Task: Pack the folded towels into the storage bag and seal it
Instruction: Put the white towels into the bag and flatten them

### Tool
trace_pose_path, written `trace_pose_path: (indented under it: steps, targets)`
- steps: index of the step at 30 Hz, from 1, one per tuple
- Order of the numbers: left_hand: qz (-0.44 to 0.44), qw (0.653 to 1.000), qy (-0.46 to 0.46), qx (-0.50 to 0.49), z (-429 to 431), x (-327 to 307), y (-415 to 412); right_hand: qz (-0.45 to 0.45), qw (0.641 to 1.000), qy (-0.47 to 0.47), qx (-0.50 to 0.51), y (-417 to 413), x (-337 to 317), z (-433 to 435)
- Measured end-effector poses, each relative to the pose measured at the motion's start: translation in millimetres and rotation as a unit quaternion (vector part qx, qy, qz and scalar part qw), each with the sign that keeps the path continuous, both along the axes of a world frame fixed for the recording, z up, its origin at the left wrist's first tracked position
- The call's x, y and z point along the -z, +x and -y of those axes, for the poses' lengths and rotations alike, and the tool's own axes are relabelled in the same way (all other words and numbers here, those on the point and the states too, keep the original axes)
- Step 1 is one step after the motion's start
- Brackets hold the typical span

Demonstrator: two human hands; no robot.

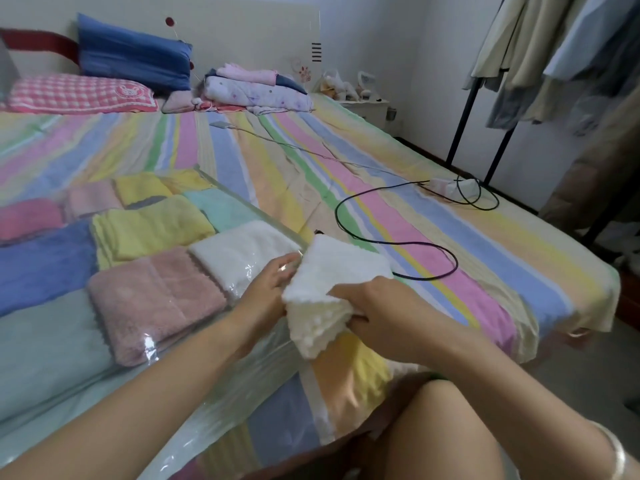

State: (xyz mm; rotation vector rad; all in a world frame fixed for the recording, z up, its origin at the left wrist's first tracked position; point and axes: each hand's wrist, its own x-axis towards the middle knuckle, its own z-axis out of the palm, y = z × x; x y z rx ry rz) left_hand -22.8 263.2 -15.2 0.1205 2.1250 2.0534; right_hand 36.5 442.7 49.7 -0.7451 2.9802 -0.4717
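Note:
A clear plastic storage bag (221, 403) lies flat on the striped bed, holding several folded towels: pink (156, 299), white (239, 251), yellow (149, 230), blue (45, 261) and pale green (45, 351) ones. A folded white towel (332, 282) is held just outside the bag's right edge. My right hand (374, 303) grips its near end from the right. My left hand (273, 289) touches the towel's left side and the bag's plastic edge; its fingers are partly hidden behind the towel.
A black cable (398, 240) loops across the bed to the right, leading to a white power strip (453, 187). Pillows (131, 57) and folded bedding (256, 88) sit at the headboard. A clothes rack (502, 140) stands at the right. My knee (443, 427) is at the bed's near edge.

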Motion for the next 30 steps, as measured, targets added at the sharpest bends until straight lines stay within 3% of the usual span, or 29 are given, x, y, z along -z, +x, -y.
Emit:
trace_pose_path:
  steps: [3, 7, 9, 12, 18, 23, 26, 30]
  targets:
    - [-0.155, 0.970, -0.150, 0.116, 21, 14, 2, 0.039, 0.998, 0.037, -0.044, 9, -10, 2]
    - [-0.320, 0.834, -0.421, 0.160, 34, 33, 5, 0.090, 0.991, 0.092, -0.044, 8, -17, 0]
    - [-0.368, 0.810, -0.429, 0.157, 33, 42, 6, 0.107, 0.987, 0.117, -0.034, 2, -17, -1]
    - [-0.411, 0.803, -0.405, 0.146, 24, 51, 7, 0.153, 0.981, 0.116, -0.019, -9, -19, -7]
    - [-0.415, 0.843, -0.320, 0.124, -10, 30, -3, 0.264, 0.964, -0.005, 0.041, -35, -26, -34]
    - [-0.245, 0.942, -0.205, 0.102, -19, 15, -14, 0.300, 0.931, -0.176, 0.107, -69, -28, -61]
    - [-0.173, 0.971, -0.149, 0.068, -16, 13, -23, 0.300, 0.926, -0.182, 0.137, -91, -25, -70]
    - [-0.128, 0.980, -0.146, 0.045, -18, 17, -29, 0.306, 0.925, -0.175, 0.142, -106, -21, -71]
